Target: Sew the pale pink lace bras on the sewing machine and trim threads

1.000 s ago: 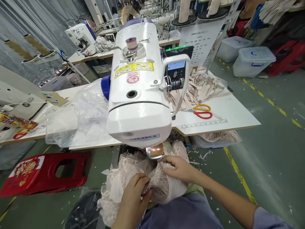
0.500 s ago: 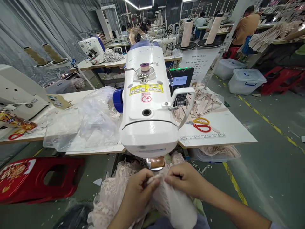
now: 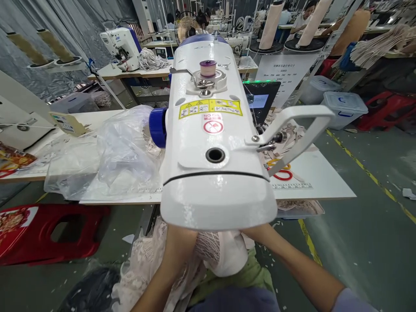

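White glossy sewing machine head (image 3: 214, 143) now fills centre frame; view has closed in since a second ago and the housing now covers both hands. Earlier both were pinching the pink lace fabric bundle (image 3: 214, 253) in the open just below it. Now only the forearms show, left hand (image 3: 180, 236) and right hand (image 3: 260, 234) both going under the machine's front edge, so the grip can't be read. The lace sits at that edge and spills to the lap: openwork, soft, crumpled. Crinkled clear plastic bag (image 3: 120, 156) lies left on the white flat table (image 3: 325, 184); red-and-yellow scissors (image 3: 281, 171) right, half hidden.
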Demonstrator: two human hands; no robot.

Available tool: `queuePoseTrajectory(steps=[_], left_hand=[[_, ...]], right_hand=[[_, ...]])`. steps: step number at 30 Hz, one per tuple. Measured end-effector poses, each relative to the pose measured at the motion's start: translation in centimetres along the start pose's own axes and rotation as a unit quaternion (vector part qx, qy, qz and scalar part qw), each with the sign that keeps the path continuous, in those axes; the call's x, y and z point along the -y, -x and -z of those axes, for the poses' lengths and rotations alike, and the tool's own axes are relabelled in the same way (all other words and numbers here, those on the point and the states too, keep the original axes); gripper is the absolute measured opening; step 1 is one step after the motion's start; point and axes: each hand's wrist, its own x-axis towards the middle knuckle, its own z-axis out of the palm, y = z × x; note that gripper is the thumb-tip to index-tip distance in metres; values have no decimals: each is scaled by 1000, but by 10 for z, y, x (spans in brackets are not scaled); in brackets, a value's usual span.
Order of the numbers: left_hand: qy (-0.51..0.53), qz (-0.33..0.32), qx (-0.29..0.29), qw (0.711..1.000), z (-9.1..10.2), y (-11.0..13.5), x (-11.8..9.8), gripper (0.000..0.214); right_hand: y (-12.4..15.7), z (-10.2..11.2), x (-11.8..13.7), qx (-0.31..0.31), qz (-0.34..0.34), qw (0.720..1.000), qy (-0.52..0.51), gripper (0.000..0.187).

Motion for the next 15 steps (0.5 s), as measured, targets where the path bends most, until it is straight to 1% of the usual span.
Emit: queuePoseTrajectory(steps=[4,6,8,13,15], left_hand=[[-54,-8,14,998,3,0,15,22],[-59,-4,32,998,7,-1,18,18],[-47,8,36,998,11,-1,19,16],[-8,29,16,999,9,3,23,25],[-6,46,-18,999,8,9,29,28]], right_hand=[[-2,-1,-5,9,-15,999,-28,47],[-3,-2,-6,12,-24,999,-34,47],[-2,-3,-8,13,-36,998,-41,46],[1,-6,-10,0,-46,998,-48,46],[2,-7,-9,3,-47,997,-60,45]])
